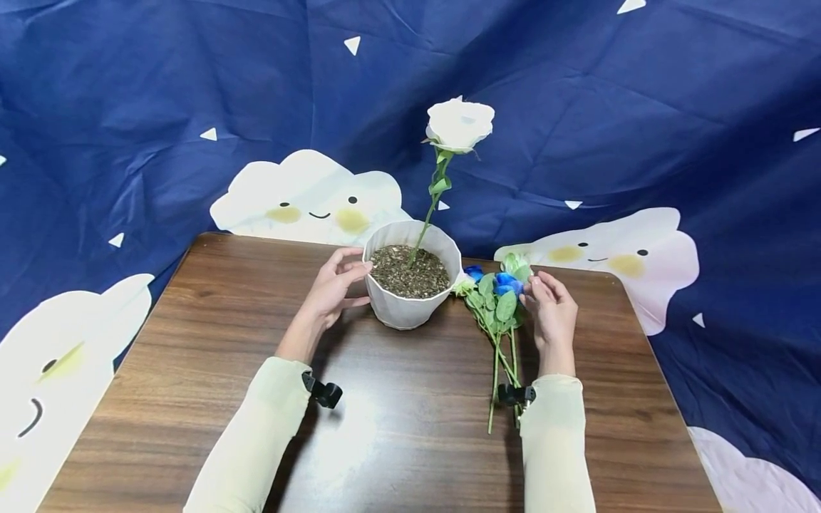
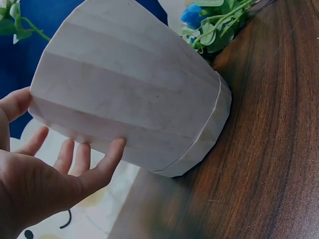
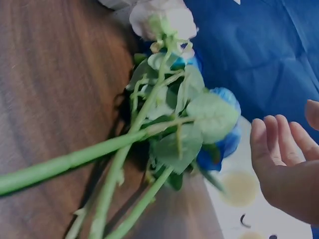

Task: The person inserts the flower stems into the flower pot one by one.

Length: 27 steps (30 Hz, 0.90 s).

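A white faceted flowerpot (image 1: 410, 313) filled with dark soil (image 1: 400, 274) stands on the table, and one white rose (image 1: 460, 125) rises upright from it. My left hand (image 1: 333, 288) rests against the pot's left side; in the left wrist view its spread fingers (image 2: 107, 162) touch the wall and one digit reaches the rim. Right of the pot lies a loose bunch of roses, with blue blooms (image 1: 509, 283), pale blooms and green stems (image 1: 496, 370). My right hand (image 1: 553, 313) hovers beside the blooms, its fingers loosely bent; the right wrist view shows nothing held.
The brown wooden table (image 1: 385, 442) ends just behind the pot and flowers. Behind it hangs a dark blue cloth (image 1: 564, 128) printed with smiling clouds and white triangles. A small black camera (image 1: 323, 390) is strapped at the left wrist and another (image 1: 516, 394) at the right.
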Motion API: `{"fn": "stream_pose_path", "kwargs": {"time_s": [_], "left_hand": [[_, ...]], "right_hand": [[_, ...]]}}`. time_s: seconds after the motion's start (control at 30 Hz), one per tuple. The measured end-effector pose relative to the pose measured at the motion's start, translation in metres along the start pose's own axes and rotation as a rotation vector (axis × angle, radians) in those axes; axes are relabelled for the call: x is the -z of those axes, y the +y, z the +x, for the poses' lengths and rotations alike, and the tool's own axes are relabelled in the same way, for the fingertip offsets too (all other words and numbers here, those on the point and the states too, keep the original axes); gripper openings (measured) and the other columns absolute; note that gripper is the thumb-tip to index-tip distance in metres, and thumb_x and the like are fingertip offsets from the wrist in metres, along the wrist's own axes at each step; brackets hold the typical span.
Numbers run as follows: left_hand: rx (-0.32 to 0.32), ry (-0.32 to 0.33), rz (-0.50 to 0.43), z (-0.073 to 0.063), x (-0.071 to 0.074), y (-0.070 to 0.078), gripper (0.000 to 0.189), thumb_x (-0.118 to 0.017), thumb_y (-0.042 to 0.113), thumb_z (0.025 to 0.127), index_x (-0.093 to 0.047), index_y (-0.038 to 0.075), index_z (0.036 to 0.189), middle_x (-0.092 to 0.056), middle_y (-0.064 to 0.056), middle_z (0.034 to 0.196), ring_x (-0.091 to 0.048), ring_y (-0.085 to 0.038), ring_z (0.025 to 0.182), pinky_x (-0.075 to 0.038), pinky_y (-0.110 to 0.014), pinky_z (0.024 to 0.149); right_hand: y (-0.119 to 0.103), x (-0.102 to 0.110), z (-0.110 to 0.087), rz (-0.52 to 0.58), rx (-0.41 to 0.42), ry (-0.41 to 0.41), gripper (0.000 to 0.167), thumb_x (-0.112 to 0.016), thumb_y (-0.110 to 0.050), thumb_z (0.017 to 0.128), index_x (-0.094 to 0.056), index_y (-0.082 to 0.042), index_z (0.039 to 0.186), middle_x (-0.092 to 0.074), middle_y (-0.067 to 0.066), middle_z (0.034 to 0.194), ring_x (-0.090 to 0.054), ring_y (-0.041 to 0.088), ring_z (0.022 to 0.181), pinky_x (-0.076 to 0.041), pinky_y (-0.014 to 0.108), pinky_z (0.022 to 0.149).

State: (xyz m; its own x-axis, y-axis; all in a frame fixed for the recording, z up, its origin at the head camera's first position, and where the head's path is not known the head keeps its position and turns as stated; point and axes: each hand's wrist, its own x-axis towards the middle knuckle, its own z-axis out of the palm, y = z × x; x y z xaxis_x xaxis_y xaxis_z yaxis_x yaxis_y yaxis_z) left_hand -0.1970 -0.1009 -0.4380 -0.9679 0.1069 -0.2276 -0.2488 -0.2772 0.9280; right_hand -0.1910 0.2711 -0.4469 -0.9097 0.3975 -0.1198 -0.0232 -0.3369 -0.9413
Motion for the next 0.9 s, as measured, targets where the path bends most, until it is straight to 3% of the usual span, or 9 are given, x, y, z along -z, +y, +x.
{"fn": "stream_pose_path", "kwargs": {"time_s": [0.1, 0.33, 0.5, 0.67, 0.9], "left_hand": [[-0.003, -0.001, -0.001, 0.000, 0.000, 0.000, 0.050, -0.067, 0.016, 0.098, -0.046, 0.011, 0.143, -0.051, -0.007, 0.123, -0.054, -0.022, 0.108, -0.059, -0.055, 0.090], [0.000, 0.000, -0.012, 0.000, -0.001, -0.001, 0.050, -0.067, 0.015, 0.098, -0.047, 0.012, 0.143, -0.052, -0.007, 0.123, -0.055, -0.019, 0.105, -0.058, -0.056, 0.091], [-0.002, 0.002, -0.015, 0.000, -0.001, -0.001, 0.050, -0.068, 0.015, 0.098, -0.047, 0.012, 0.143, -0.051, -0.007, 0.123, -0.055, -0.019, 0.105, -0.058, -0.057, 0.091], [-0.001, 0.002, -0.014, 0.000, 0.000, -0.001, 0.050, -0.068, 0.015, 0.098, -0.047, 0.012, 0.143, -0.051, -0.007, 0.123, -0.053, -0.023, 0.109, -0.058, -0.057, 0.090], [0.001, -0.003, -0.009, 0.001, 0.000, 0.000, 0.050, -0.067, 0.015, 0.098, -0.047, 0.012, 0.143, -0.051, -0.007, 0.123, -0.053, -0.022, 0.108, -0.058, -0.057, 0.091]], "right_hand": [[0.003, 0.010, -0.005, -0.036, -0.080, -0.038, 0.009, -0.062, -0.003, 0.099, -0.066, -0.009, 0.106, -0.071, 0.004, 0.091, -0.066, 0.014, 0.083, -0.063, 0.025, 0.076], [0.008, 0.034, -0.017, -0.128, -0.278, -0.230, 0.006, -0.062, -0.010, 0.101, -0.067, -0.008, 0.097, -0.072, 0.004, 0.087, -0.069, 0.014, 0.080, -0.064, 0.030, 0.077], [0.016, 0.041, -0.023, -0.222, -0.379, -0.257, 0.007, -0.065, -0.011, 0.100, -0.067, -0.013, 0.093, -0.069, 0.002, 0.089, -0.068, 0.013, 0.080, -0.064, 0.032, 0.080], [0.025, 0.043, -0.025, -0.320, -0.401, -0.284, 0.005, -0.070, -0.007, 0.096, -0.065, -0.007, 0.096, -0.067, 0.000, 0.088, -0.066, 0.012, 0.080, -0.063, 0.029, 0.081], [0.028, 0.037, -0.026, -0.610, -0.359, -0.320, 0.027, -0.075, -0.003, 0.089, -0.053, 0.003, 0.104, -0.065, -0.003, 0.081, -0.064, 0.008, 0.072, -0.063, 0.025, 0.071]]}}
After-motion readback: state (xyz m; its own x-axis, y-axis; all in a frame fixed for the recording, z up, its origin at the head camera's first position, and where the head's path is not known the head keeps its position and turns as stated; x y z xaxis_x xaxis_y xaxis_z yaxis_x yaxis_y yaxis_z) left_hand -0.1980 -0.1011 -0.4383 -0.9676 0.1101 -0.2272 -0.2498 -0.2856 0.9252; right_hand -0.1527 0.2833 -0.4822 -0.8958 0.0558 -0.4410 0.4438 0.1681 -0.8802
